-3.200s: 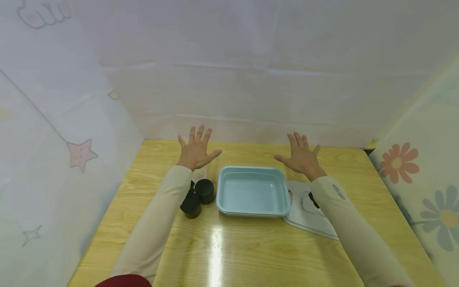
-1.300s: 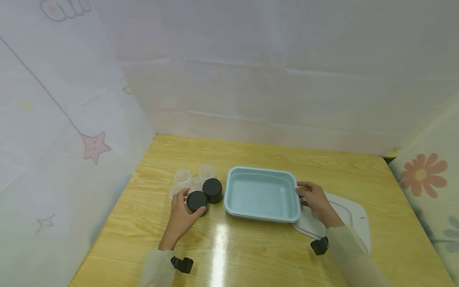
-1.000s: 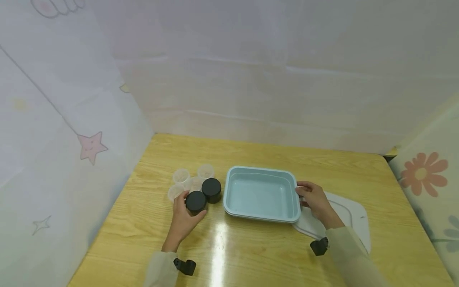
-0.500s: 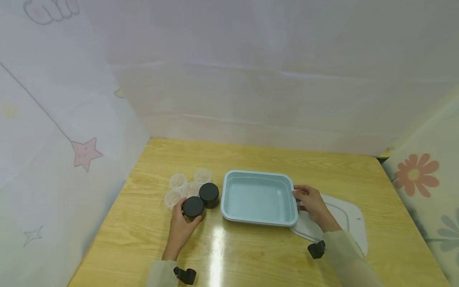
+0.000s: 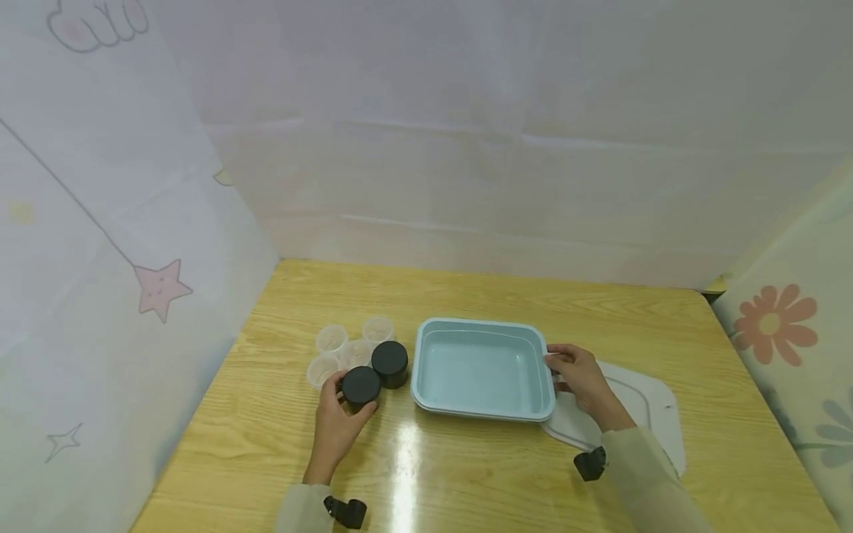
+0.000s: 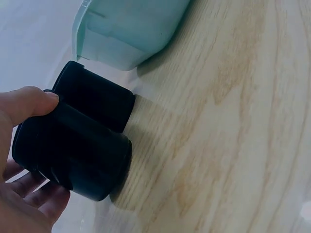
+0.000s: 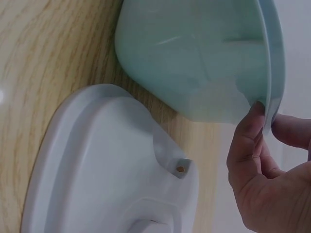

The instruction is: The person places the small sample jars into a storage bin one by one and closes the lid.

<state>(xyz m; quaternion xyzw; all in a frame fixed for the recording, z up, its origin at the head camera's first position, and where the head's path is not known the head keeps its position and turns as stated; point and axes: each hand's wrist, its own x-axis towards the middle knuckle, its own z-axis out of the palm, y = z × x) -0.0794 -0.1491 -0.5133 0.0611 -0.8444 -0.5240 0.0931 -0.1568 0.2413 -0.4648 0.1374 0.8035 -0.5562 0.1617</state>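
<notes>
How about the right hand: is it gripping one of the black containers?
No, in the right wrist view the right hand pinches the rim of the blue basin.

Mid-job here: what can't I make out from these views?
Black jar in the left hand: inside hidden by its top, head view.
Clear cups: any contents too faint and small, head view.
White lid: remainder cut off by the bottom edge, right wrist view.
</notes>
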